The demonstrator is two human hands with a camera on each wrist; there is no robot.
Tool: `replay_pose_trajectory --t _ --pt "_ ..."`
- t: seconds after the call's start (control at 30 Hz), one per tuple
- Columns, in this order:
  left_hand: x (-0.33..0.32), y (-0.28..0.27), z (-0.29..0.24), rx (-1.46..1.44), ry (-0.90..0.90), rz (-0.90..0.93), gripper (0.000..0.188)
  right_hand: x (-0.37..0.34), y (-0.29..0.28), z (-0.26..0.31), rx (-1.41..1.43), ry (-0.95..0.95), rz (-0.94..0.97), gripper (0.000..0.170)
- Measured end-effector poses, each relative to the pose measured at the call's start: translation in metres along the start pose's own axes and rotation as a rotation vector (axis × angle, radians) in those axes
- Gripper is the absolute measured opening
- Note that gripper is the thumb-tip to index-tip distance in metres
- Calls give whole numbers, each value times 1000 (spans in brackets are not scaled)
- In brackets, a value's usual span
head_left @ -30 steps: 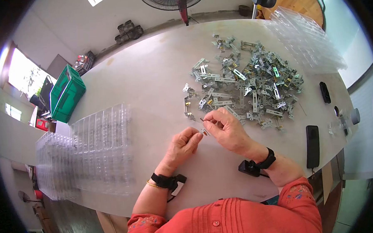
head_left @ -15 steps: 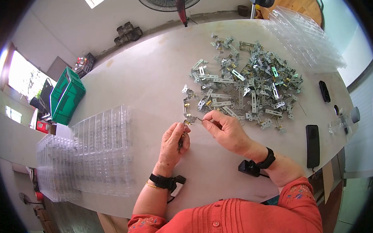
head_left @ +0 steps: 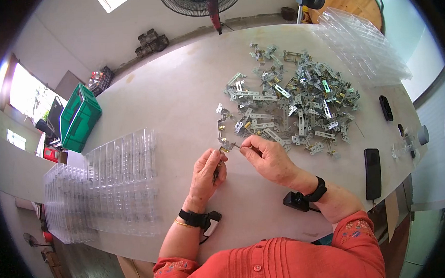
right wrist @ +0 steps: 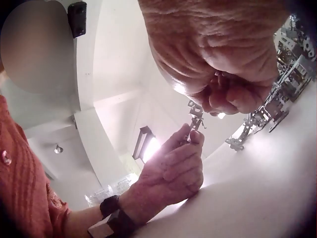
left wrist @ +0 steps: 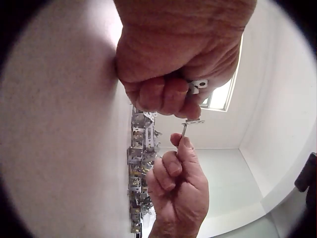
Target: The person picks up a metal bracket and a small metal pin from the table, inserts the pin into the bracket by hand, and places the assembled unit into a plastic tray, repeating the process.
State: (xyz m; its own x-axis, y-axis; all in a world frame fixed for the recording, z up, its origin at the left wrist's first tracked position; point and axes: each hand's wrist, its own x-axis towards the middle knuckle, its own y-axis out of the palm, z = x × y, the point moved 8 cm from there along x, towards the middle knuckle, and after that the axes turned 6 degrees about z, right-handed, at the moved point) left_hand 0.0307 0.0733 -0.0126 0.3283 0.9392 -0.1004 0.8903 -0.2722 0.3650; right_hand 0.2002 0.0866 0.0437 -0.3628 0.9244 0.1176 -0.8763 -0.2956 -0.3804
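Note:
My left hand (head_left: pixel 206 174) grips a small metal bracket (right wrist: pixel 196 119) between thumb and fingers, its perforated end sticking up past the fingertips. To its right, my right hand (head_left: pixel 273 159) pinches a thin metal pin (left wrist: pixel 184 130) between thumb and forefinger. In the left wrist view the pin's tip meets the protruding end of the bracket. The rest of the bracket is hidden inside the left palm. Just beyond both hands lies a pile of similar metal brackets (head_left: pixel 301 120), some with brass-coloured parts.
Stacked clear plastic trays (head_left: pixel 122 183) stand at the left, near a green crate (head_left: pixel 82 118). More clear trays (head_left: pixel 362 46) lie at the far right. A black phone (head_left: pixel 373 174) and a small black object (head_left: pixel 386 108) sit along the right side. A fan (head_left: pixel 201 1) stands behind the table.
My left hand has turned more upright and shifted left with the bracket. The right hand has drawn slightly away from the left fingers, still pinching the pin. Over the last half second both barely move.

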Motion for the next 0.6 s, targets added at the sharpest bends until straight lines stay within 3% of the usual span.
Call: replay_pose_trajectory --t 0.6 --pt "-3 4 -2 90 -18 11 34 0 2 -3 78 70 42 15"
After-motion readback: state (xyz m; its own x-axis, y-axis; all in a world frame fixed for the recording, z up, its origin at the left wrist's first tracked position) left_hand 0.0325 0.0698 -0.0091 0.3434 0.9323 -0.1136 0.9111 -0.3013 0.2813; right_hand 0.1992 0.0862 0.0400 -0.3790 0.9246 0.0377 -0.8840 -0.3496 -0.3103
